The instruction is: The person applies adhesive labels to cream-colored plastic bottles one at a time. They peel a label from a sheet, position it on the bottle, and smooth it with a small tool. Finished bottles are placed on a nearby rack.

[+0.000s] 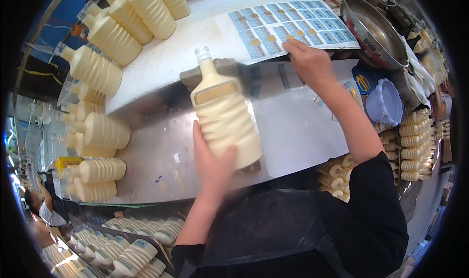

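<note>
A cream-coloured ribbed bottle (227,117) with a clear neck and a tan-and-white panel near its shoulder leans back, its upper part against a dark grey padded rest (188,78). My left hand (212,163) grips the bottle low down, thumb and fingers on either side; motion blurs it a little. Farther right, my right hand (308,61) is closed in a pinch at the near edge of a sheet of blue-and-white labels (261,29). Its fingertips meet at one of the labels; how far that label is lifted cannot be seen.
Several cream bottles (115,41) stand on the raised white board (151,68), with more (100,131) along the left. A metal pan (376,29) and a purple bucket (385,102) sit at right. Labelled bottles (134,258) lie in trays below left; others (332,173) are stacked lower right.
</note>
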